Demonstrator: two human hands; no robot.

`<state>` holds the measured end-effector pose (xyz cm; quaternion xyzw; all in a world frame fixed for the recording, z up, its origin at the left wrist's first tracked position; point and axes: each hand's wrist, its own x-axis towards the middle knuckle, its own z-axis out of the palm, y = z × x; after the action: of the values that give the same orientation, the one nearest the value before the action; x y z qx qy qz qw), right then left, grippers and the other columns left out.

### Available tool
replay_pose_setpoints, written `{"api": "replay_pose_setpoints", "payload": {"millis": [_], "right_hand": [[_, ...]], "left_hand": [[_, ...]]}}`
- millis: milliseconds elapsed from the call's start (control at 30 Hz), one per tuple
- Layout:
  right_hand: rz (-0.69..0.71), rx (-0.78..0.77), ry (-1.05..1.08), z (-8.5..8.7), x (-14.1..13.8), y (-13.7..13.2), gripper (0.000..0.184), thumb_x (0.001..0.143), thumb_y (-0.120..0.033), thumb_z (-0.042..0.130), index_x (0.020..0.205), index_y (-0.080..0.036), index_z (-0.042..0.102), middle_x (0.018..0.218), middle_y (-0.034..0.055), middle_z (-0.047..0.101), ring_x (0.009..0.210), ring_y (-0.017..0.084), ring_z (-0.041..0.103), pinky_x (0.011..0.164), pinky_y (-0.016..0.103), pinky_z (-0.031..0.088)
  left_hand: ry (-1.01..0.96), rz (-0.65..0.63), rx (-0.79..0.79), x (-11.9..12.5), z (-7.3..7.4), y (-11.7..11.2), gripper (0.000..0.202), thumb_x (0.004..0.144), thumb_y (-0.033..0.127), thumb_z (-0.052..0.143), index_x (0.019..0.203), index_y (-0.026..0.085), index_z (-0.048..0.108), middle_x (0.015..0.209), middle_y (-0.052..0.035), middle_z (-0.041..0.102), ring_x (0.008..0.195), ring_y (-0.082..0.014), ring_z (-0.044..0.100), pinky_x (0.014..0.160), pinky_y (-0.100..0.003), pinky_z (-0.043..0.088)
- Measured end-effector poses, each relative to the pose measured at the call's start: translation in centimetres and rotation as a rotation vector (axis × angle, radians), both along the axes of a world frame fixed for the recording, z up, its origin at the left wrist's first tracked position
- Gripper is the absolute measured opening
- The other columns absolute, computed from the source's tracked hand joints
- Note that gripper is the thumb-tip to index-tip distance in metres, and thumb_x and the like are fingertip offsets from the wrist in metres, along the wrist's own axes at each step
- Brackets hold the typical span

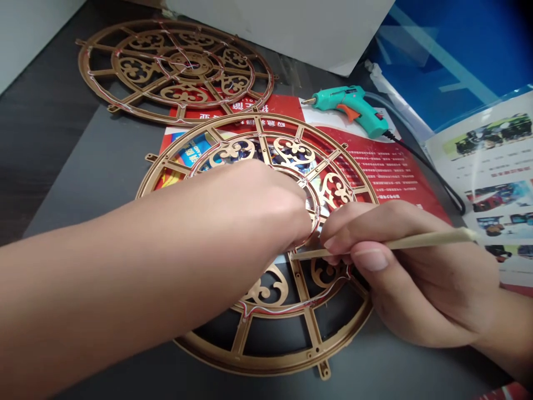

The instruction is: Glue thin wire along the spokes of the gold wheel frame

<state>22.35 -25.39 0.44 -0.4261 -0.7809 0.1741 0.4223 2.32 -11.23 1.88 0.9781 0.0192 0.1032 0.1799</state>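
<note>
A round gold openwork frame with scroll patterns lies flat in front of me on a red leaflet. My left hand rests over the frame's centre with its fingers curled down, pressing there; what is under the fingertips is hidden. My right hand pinches a thin wooden stick, whose tip points left at the frame's inner ring beside my left fingertips. A thin pale wire runs along the frame's inner ring.
A second gold openwork frame lies at the back left on the dark table. A teal hot glue gun with a black cord lies at the back right. Printed sheets cover the right side, and a white box stands behind.
</note>
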Motion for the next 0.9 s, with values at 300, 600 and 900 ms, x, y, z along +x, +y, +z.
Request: {"api": "replay_pose_setpoints", "payload": {"millis": [300, 600, 900], "right_hand": [[-0.136, -0.046, -0.1, -0.3, -0.2, -0.8, 0.015, 0.116, -0.022, 0.049, 0.105, -0.024, 0.06, 0.089, -0.0002, 0.07, 0.09, 0.014, 0.077, 0.073, 0.024, 0.064], [-0.077, -0.015, -0.036, -0.2, -0.1, 0.0, 0.017, 0.11, -0.013, 0.057, 0.097, -0.02, 0.065, 0.088, 0.0018, 0.073, 0.088, 0.013, 0.076, 0.072, 0.022, 0.063], [-0.051, -0.041, -0.007, -0.1, -0.1, -0.2, 0.015, 0.107, -0.007, 0.058, 0.1, -0.018, 0.066, 0.09, 0.0023, 0.074, 0.082, 0.012, 0.073, 0.072, 0.022, 0.063]], "left_hand": [[0.101, -0.14, -0.022, 0.0, 0.7, 1.1, 0.025, 0.094, 0.011, 0.061, 0.079, 0.024, 0.075, 0.089, -0.0001, 0.069, 0.07, -0.0149, 0.057, 0.066, -0.031, 0.042], [0.146, -0.139, -0.003, -0.1, 1.3, 1.0, 0.026, 0.086, 0.006, 0.063, 0.085, 0.028, 0.077, 0.091, -0.0009, 0.069, 0.075, -0.0164, 0.063, 0.069, -0.03, 0.049], [0.125, -0.141, 0.003, 0.1, 1.2, 1.1, 0.028, 0.09, 0.006, 0.059, 0.081, 0.027, 0.076, 0.088, -0.001, 0.069, 0.073, -0.0161, 0.062, 0.069, -0.031, 0.047]]}}
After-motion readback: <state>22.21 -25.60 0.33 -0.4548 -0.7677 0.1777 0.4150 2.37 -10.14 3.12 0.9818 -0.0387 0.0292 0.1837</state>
